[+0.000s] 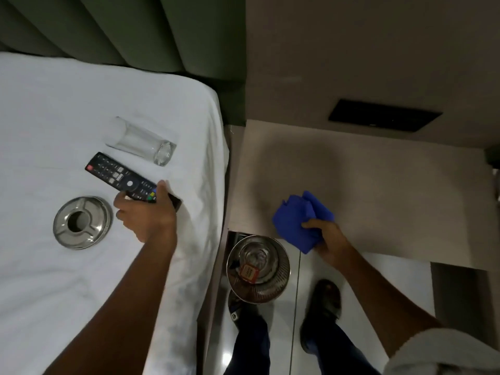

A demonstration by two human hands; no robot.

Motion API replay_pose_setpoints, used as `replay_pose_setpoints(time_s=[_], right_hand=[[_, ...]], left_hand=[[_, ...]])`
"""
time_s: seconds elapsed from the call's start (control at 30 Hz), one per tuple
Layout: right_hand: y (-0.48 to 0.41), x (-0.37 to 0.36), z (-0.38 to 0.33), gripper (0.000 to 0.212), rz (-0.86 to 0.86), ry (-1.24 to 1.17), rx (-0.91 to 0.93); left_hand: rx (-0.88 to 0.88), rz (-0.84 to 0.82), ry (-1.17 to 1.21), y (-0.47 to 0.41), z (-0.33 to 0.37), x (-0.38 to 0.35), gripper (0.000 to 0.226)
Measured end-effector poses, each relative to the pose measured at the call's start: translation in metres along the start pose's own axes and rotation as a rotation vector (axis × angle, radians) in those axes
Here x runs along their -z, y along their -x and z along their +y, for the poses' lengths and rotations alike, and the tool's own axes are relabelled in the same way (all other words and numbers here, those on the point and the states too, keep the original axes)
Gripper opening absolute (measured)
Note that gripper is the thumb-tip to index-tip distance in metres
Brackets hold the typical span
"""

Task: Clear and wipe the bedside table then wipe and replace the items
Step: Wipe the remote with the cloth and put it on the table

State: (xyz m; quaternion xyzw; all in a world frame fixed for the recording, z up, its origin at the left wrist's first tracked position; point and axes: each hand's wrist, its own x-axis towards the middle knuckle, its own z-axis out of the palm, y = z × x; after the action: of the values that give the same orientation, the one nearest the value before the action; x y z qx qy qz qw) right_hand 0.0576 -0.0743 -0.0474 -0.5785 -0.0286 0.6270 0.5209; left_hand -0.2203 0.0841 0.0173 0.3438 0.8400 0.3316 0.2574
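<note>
A black remote control [119, 173] lies on the white bed sheet, and my left hand [147, 212] grips its near end. Beyond it a clear drinking glass [140, 143] lies on its side. A round steel ashtray [82, 222] rests on the sheet to the left of my hand. My right hand [328, 239] holds a bunched blue cloth [300, 219] over the front part of the beige bedside table [378, 180], whose top is bare.
The white bed [54, 104] fills the left, with a green padded headboard [121, 28] behind. A steel waste bin [258, 267] with rubbish stands on the floor between bed and table. A black switch panel [384, 115] is on the wall. My shoes [324, 301] are below.
</note>
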Motion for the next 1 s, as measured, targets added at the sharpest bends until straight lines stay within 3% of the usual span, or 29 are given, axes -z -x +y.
replay_pose_setpoints(time_s=[0.1,0.2,0.3,0.4,0.47,0.53,0.6,0.7,0.8,0.93,1.0], right_hand=[[0.013,-0.004,-0.008,0.05,-0.23,-0.23,-0.096],[0.012,-0.021,-0.017,0.058,-0.361,-0.254,-0.081],[0.006,-0.032,-0.032,0.053,-0.304,-0.202,-0.038],[0.005,-0.034,-0.045,0.048,-0.247,-0.23,-0.009],[0.003,-0.03,-0.054,0.043,-0.168,-0.203,0.04],[0.0,-0.031,-0.068,0.04,-0.03,0.015,0.149],[0.001,-0.035,-0.089,0.047,0.078,0.374,0.346],[0.004,-0.048,-0.123,0.058,0.104,0.794,0.69],[-0.003,-0.058,-0.138,0.065,0.166,1.058,0.857],[-0.002,-0.06,-0.121,0.066,0.146,1.409,0.752],[0.012,-0.058,-0.109,0.063,0.145,1.363,0.727]], left_hand=[[0.081,-0.072,0.002,-0.024,-0.005,-0.001,0.077],[0.157,-0.115,0.125,-0.035,-0.016,0.005,0.061],[0.143,-0.11,0.307,-0.002,-0.006,0.018,0.047],[-0.012,-0.083,0.366,0.055,0.01,0.037,0.044],[-0.103,-0.18,0.393,0.091,0.024,0.037,0.04],[-0.054,-0.4,0.418,0.12,0.033,0.022,0.03],[0.066,-0.669,0.442,0.145,0.04,0.002,0.035],[0.168,-0.942,0.369,0.172,0.045,-0.022,0.035],[0.237,-1.054,0.263,0.19,0.053,-0.038,0.037],[0.337,-1.06,0.231,0.196,0.062,-0.059,0.046],[0.381,-1.066,0.255,0.197,0.064,-0.067,0.043]])
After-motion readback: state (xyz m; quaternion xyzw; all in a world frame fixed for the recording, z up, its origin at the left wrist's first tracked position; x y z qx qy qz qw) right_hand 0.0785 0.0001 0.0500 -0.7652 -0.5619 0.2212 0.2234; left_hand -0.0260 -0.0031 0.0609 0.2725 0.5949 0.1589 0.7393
